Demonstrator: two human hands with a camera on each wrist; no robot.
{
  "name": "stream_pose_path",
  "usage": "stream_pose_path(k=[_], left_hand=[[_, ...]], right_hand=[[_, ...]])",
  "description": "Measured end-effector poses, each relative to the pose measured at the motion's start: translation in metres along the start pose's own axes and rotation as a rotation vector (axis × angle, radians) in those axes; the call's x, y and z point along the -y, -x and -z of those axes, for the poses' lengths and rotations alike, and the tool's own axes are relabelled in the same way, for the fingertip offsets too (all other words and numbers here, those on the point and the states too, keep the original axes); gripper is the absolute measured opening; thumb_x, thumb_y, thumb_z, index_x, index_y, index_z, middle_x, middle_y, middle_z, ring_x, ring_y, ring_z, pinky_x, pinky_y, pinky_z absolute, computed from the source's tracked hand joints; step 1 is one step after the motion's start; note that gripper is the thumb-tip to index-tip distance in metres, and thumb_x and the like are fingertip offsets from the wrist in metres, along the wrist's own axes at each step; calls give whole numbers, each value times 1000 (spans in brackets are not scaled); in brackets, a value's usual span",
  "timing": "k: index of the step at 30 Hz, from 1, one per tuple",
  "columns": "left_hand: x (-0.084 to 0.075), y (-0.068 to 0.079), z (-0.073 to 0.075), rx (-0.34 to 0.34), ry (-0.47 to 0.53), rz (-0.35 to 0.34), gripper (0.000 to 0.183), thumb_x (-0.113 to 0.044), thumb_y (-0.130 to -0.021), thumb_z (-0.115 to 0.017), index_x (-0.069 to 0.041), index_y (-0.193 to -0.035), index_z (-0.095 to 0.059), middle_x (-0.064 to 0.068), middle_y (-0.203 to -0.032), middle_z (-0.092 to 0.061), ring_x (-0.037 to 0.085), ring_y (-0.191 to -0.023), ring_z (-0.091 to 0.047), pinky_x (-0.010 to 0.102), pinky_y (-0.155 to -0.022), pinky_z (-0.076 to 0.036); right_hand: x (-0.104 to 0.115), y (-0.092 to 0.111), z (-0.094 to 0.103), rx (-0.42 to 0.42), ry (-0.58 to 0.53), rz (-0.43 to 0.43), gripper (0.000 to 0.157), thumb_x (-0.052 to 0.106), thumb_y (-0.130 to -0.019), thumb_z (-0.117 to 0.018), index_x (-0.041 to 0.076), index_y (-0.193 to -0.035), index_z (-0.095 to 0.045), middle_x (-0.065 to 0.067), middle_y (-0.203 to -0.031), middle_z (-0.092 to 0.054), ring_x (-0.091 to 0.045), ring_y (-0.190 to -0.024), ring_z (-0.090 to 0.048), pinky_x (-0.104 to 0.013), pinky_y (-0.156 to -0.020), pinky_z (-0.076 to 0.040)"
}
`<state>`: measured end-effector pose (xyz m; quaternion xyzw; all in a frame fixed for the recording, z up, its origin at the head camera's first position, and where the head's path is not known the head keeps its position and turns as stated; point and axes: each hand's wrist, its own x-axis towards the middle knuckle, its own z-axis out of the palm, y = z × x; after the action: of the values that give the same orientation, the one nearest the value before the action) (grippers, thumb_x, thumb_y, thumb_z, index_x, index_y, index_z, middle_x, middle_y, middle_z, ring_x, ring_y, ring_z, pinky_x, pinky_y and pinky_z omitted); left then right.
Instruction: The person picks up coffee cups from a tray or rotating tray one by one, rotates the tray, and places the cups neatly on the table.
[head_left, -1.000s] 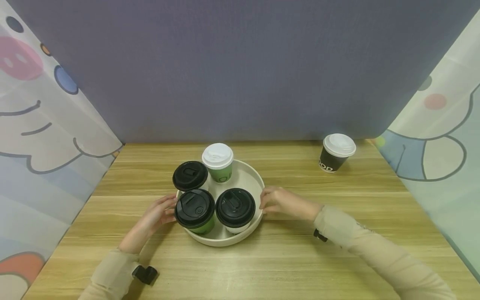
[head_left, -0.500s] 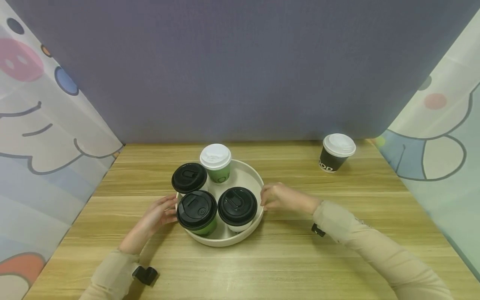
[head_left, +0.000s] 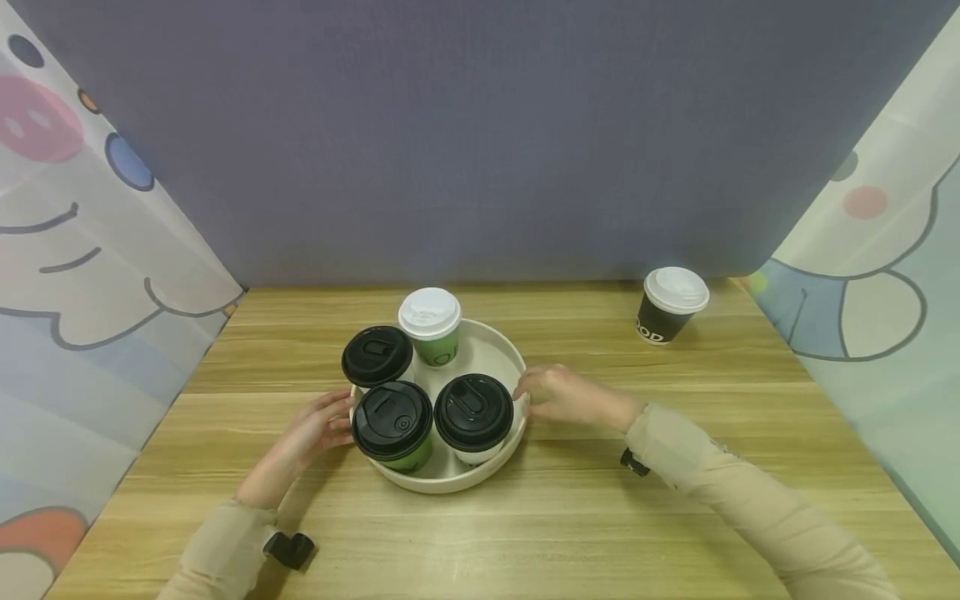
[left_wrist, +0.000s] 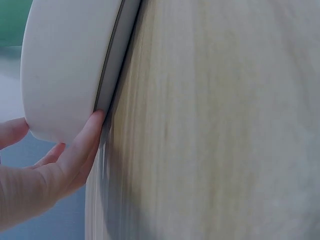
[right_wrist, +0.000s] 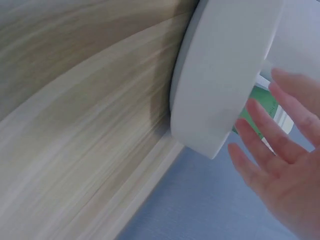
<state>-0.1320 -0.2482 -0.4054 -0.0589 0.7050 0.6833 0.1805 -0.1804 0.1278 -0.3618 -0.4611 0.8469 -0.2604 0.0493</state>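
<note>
A round cream tray (head_left: 491, 354) bears several lidded paper cups. At its back stands a green cup with a white lid (head_left: 430, 315); on the left is a black-lidded cup (head_left: 377, 356). In front are a green cup with a black lid (head_left: 392, 422) and a white cup with a black lid (head_left: 474, 414). My left hand (head_left: 309, 435) grips the tray's left side, thumb at the rim and a fingertip at the bottom edge, as the left wrist view shows. My right hand (head_left: 567, 396) is at the right rim, its fingers (right_wrist: 272, 135) spread and extended, holding nothing.
A dark cup with a white lid (head_left: 672, 304) stands apart at the back right of the wooden table (head_left: 570, 533). A grey panel (head_left: 495, 150) rises behind the table. Cartoon-printed curtains (head_left: 97, 275) hang at the sides.
The front two cups have shifted slightly right and the back two slightly left. My right hand has loosened from the rim, its fingertips now reaching over it. My left hand stays put.
</note>
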Motion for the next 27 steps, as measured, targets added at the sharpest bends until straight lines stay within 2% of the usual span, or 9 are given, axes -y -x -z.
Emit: stream_pose_path(k=[6, 12, 22, 27], left_hand=[[-1, 1, 0, 9, -9, -4, 56, -19, -96, -37, 13, -134, -11, -5, -88, -56, 8, -79, -58, 27, -74, -51], [-1, 1, 1, 7, 6, 4, 55, -18, -96, -36, 12, -134, -11, -5, -87, -57, 8, -79, -58, 27, -74, -51], [-1, 0, 1, 11, 14, -1, 55, -17, -96, -36, 13, -134, -10, -5, -85, -57, 7, -76, -59, 27, -72, -52], [-1, 0, 0, 8, 14, 3, 55, -17, -96, -37, 12, -134, -11, -6, -84, -58, 7, -76, -59, 27, -72, -52]], right_hand=[[6, -2, 5, -86, 45, -57, 19, 12, -84, -58, 5, -101, -63, -11, -105, -60, -25, -100, -56, -37, -89, -45], [11, -4, 12, -106, 79, -100, 24, 17, -88, -54, 6, -109, -60, -11, -111, -58, -27, -106, -52, -39, -93, -42], [24, -10, 21, -154, 103, -46, 26, 20, -89, -52, 8, -111, -59, -8, -111, -57, -21, -103, -53, -35, -90, -45], [34, -13, 23, -179, 121, 7, 26, 21, -88, -54, 8, -111, -59, -6, -108, -57, -19, -100, -54, -32, -87, -46]])
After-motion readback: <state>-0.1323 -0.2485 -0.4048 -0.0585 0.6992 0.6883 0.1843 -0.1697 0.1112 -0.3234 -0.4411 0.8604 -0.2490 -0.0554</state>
